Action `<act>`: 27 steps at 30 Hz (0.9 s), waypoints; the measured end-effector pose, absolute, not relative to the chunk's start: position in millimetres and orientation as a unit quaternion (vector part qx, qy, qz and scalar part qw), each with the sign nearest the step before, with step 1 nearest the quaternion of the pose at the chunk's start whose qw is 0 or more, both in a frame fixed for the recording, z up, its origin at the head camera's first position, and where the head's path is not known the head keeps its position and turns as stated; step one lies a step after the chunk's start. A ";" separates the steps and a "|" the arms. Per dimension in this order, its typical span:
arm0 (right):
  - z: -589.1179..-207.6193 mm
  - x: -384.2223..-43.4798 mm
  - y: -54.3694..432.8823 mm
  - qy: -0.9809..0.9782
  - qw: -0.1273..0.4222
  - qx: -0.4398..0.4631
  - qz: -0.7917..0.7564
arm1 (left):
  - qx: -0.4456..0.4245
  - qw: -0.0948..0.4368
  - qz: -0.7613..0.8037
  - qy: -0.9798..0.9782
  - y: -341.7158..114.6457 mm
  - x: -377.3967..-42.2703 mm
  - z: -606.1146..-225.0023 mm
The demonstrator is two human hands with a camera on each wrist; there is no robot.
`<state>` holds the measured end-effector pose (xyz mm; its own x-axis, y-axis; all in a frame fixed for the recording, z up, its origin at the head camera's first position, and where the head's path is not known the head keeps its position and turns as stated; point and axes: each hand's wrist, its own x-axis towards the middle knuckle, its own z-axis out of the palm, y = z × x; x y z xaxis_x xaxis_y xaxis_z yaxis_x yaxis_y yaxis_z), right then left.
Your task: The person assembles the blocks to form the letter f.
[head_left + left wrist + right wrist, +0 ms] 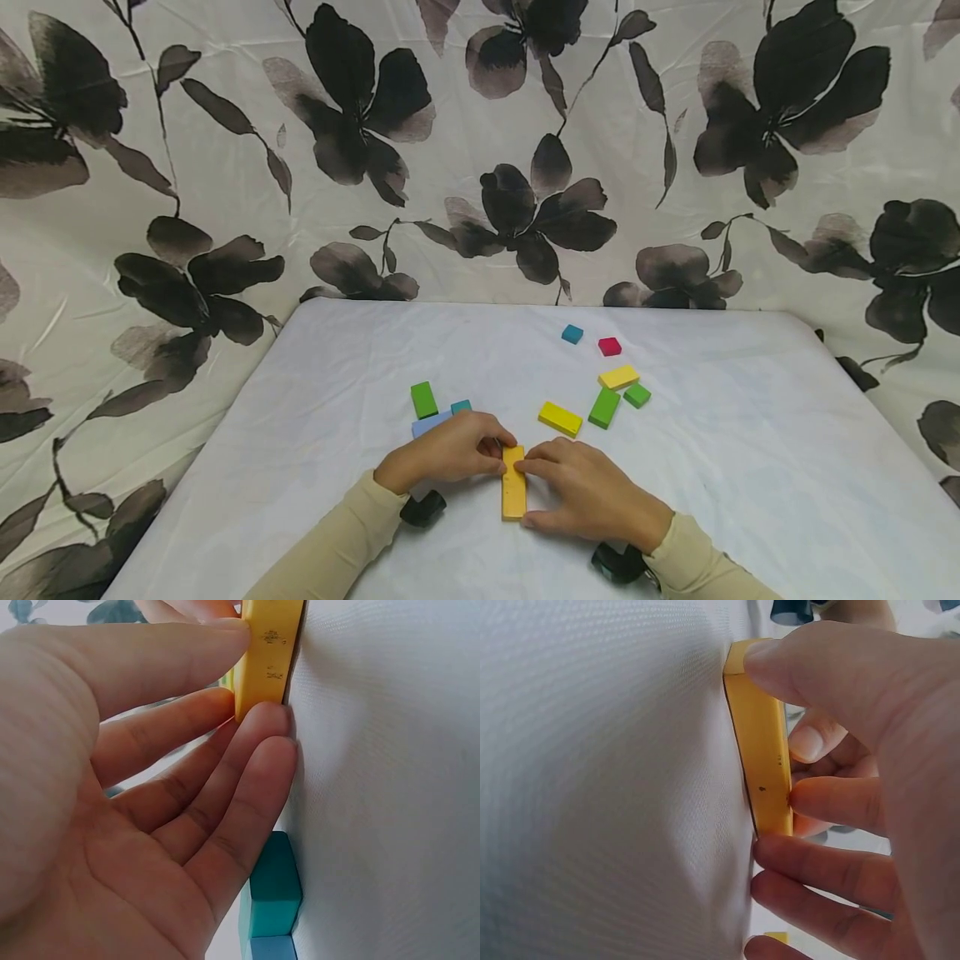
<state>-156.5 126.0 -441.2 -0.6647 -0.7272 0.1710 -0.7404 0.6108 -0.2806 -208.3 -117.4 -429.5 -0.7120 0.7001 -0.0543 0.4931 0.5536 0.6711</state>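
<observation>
A long yellow block [513, 496] lies flat on the white cloth, its long side pointing away from me. My left hand [457, 447] pinches its far end between thumb and index finger, as the left wrist view also shows. From the other side my right hand [592, 492] holds the same block, thumb [780, 667] at the near end and fingers toward the far end. Partly covered by the left hand are a light blue block [431, 423] and a teal block [276, 885]; a green block [423, 400] stands just beyond them.
Right of centre lie a yellow block [560, 419], a green block [604, 407], another yellow block [618, 377] and a small green block [637, 395]. Farther back are a blue block [572, 334] and a red block [610, 346]. Floral fabric [442, 150] hangs behind the table [337, 358].
</observation>
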 end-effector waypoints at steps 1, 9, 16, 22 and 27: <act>-441.1 -156.5 125.9 -0.898 0.019 0.409 0.164 | 0.345 0.160 0.323 0.867 -117.5 -208.2 -428.8; -439.7 -156.7 126.4 -0.900 0.004 0.404 0.161 | 0.353 0.161 0.325 0.863 -118.5 -208.0 -425.8; -436.8 -159.6 128.2 -0.902 -0.007 0.395 0.173 | 0.348 0.160 0.322 0.865 -118.8 -207.7 -423.8; -436.8 -164.6 133.9 -0.900 0.007 0.390 0.193 | 0.344 0.151 0.321 0.870 -120.2 -207.5 -422.8; -436.1 -169.5 139.2 -0.902 0.022 0.374 0.215 | 0.335 0.147 0.319 0.874 -121.6 -208.4 -425.1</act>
<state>-169.5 139.2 -436.1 -0.7187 -0.6658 0.2004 -0.6846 0.6274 -0.3711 -208.4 -121.6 -425.1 -0.7327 0.6792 -0.0433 0.4913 0.5719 0.6569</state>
